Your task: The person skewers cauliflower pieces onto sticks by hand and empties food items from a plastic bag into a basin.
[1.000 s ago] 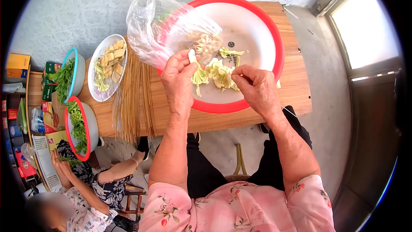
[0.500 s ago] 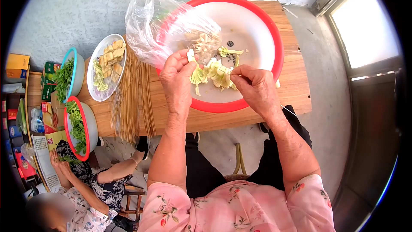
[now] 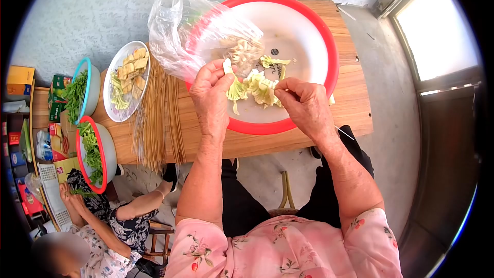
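Observation:
Over the large red-rimmed basin (image 3: 332, 46), my left hand (image 3: 210, 90) pinches a pale yellow-green cauliflower floret (image 3: 236, 88) by its stem. My right hand (image 3: 304, 102) is closed in a pinch beside several more cauliflower florets (image 3: 261, 89), which seem threaded on a thin skewer. Most of that skewer is hidden by the florets and my hand; a thin pale stick (image 3: 346, 133) in line with it shows past my right forearm. A clear plastic bag (image 3: 177, 46) with pale pieces leans into the basin, and a loose floret (image 3: 274, 62) lies on the basin floor.
Bamboo skewers (image 3: 160, 113) lie left of the basin on the wooden table (image 3: 355, 87). Beyond them stand an oval plate (image 3: 110, 108) of skewered food and two bowls of greens, one blue-rimmed (image 3: 96, 90), one red-rimmed (image 3: 106, 149). A person (image 3: 103, 247) sits lower left, holding greens.
Both hands keep nearly the same hold and place. The view has shifted slightly, so the basin and table sit a little further left.

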